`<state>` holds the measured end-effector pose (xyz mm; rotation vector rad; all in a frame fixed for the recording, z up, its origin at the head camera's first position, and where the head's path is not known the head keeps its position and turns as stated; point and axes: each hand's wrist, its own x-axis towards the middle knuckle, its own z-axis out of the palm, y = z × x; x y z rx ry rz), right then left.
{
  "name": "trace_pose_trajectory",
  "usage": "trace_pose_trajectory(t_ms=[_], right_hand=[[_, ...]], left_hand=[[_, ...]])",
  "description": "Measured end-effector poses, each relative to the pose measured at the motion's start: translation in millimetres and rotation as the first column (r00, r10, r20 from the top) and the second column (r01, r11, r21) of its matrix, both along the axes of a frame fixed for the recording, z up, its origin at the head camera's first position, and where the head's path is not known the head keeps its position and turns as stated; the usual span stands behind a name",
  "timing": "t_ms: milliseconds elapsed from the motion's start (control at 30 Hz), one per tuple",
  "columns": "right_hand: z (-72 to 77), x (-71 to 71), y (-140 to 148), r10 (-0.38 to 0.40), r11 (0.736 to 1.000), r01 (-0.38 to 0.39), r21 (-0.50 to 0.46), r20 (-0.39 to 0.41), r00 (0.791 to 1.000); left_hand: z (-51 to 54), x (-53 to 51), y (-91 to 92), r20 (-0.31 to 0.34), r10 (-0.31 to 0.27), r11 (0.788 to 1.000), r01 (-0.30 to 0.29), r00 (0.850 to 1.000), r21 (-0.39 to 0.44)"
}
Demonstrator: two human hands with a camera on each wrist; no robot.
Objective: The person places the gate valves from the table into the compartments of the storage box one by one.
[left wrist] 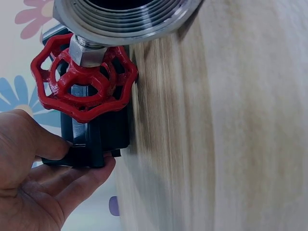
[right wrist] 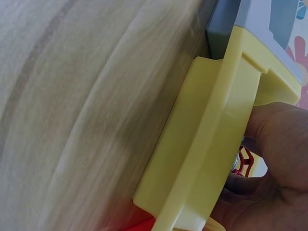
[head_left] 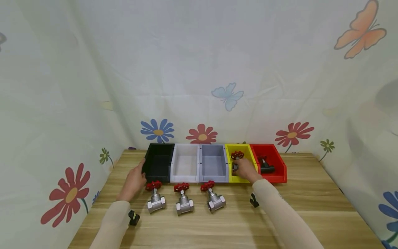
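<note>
My left hand (head_left: 134,181) grips the left side of a black bin (head_left: 160,156); in the left wrist view the thumb (left wrist: 50,144) and fingers pinch its edge. My right hand (head_left: 245,169) reaches into a yellow bin (head_left: 243,179) and holds a valve with a red handwheel (head_left: 237,154). The hand and bin wall hide most of that valve. In front of the bins stand three metal valves with red handwheels: a left valve (head_left: 156,201), a middle valve (head_left: 184,204) and a right valve (head_left: 215,200).
A white bin (head_left: 186,178) and a grey bin (head_left: 213,178) sit between the black and yellow ones. At the right end, a red bin (head_left: 281,178) contains a black-handled item (head_left: 266,168) with a red part. Patterned cloth (head_left: 199,69) hangs behind the wooden table (head_left: 202,231).
</note>
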<state>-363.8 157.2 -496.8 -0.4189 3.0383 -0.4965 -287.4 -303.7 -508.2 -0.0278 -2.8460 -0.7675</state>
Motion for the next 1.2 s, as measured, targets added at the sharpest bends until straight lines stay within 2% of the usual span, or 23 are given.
trace_pose_trajectory(t_ms=[133, 367, 733, 1067, 1200], right_hand=[[-4.1, -0.8, 1, 0.004, 1.0, -0.004, 0.005, -0.013, 1.0], [-4.7, -1.8, 2, -0.027, 1.0, 0.027, 0.008, 0.037, 0.999], [-3.7, -1.0, 3, -0.011, 1.0, 0.011, -0.013, 0.032, 0.999], [8.5, 2.8, 3, -0.044, 0.997, 0.05, -0.064, 0.088, 0.995], [15.0, 5.3, 4, -0.042, 0.996, 0.048, -0.078, 0.076, 0.996]], left_hand=[[0.2, -0.3, 1.3, -0.012, -0.003, 1.0, 0.003, 1.0, -0.001], [0.7, 0.2, 2.9, -0.003, -0.012, 1.0, 0.012, 1.0, -0.002], [-0.8, 1.7, 3.2, -0.016, -0.011, 1.0, 0.011, 1.0, 0.003], [0.1, 1.7, 1.6, -0.007, -0.001, 1.0, 0.001, 1.0, 0.011], [0.3, 2.3, 1.1, -0.002, 0.001, 1.0, -0.001, 1.0, 0.013]])
